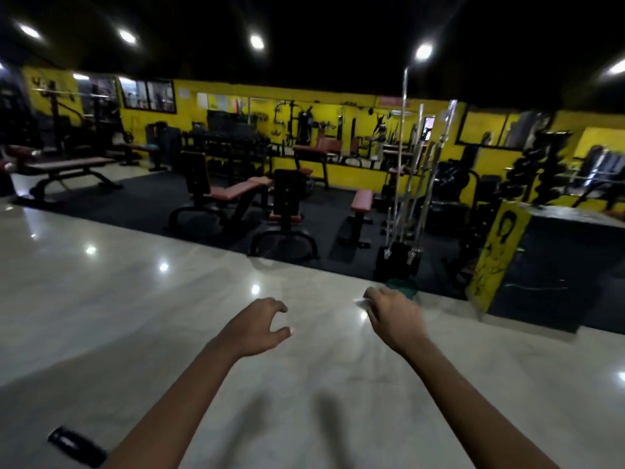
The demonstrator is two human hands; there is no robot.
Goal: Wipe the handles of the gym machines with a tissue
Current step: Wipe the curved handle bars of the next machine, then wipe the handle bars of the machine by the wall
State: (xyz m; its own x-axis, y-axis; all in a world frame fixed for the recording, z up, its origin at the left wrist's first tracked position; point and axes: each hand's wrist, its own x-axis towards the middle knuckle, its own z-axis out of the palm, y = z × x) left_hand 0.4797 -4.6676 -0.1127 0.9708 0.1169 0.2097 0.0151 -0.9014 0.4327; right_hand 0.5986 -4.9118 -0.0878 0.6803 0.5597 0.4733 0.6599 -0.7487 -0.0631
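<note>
Here your left hand [258,324] hangs over the glossy floor [101,299], fingers loosely curled, holding nothing. Your right hand [392,316] is curled round a pale scrap, seemingly the tissue [361,301]; blur hides the grip. Weight benches [236,194] stand well ahead.

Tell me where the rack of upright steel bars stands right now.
In the head view the rack of steel bars stands right of centre on the dark mat, at the edge of the pale tiled floor, beyond the right hand.
</note>
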